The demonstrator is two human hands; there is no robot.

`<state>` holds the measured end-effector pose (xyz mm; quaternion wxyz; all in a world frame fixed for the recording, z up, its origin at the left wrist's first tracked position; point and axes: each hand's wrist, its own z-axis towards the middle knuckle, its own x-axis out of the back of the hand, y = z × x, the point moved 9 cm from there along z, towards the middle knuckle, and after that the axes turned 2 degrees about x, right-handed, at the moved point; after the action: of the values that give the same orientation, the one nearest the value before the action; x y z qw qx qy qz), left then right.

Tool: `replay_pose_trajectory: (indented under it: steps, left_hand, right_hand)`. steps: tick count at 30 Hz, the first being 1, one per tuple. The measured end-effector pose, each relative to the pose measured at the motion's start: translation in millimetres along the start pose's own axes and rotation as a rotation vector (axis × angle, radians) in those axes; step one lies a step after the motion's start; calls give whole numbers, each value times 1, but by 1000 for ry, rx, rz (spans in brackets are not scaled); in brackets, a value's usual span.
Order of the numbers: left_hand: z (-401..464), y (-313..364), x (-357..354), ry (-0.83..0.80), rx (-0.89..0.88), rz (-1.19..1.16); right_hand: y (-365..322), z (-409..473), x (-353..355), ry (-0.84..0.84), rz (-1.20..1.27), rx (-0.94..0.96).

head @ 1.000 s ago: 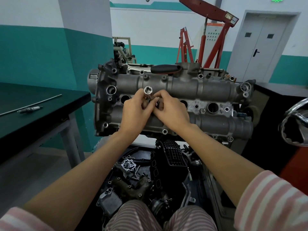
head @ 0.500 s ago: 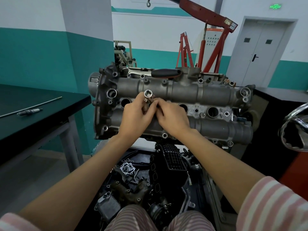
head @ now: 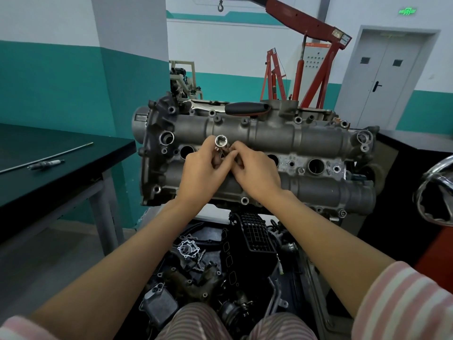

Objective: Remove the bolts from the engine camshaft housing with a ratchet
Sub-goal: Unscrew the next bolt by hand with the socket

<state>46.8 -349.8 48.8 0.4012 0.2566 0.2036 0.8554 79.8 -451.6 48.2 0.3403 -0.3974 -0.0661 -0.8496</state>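
Holding the socket (head: pixel 221 143) between both sets of fingers, the left hand (head: pixel 202 171) and right hand (head: pixel 257 173) meet over the housing (head: pixel 306 141). A loose pinch risks dropping it into the open bore beneath the hands.

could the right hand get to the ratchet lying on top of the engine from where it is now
Probably yes. The ratchet lies in the open on the housing's top edge, nothing over its black grip. But the right hand is busy with the socket alongside the left hand.

Green lit exit sign (head: pixel 407 11) on wall above grey double door (head: pixel 382 77), characters too blurred to read. Sticker (head: pixel 337 34) on red engine hoist boom (head: pixel 304 19): illegible. Nothing else readable.
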Motion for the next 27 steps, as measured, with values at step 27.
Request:
replay_pose_trajectory:
  steps: [27]
  left_hand:
    - [0, 2, 5, 20, -2, -7]
  right_hand:
    - [-1, -1, 3, 51, 18, 0]
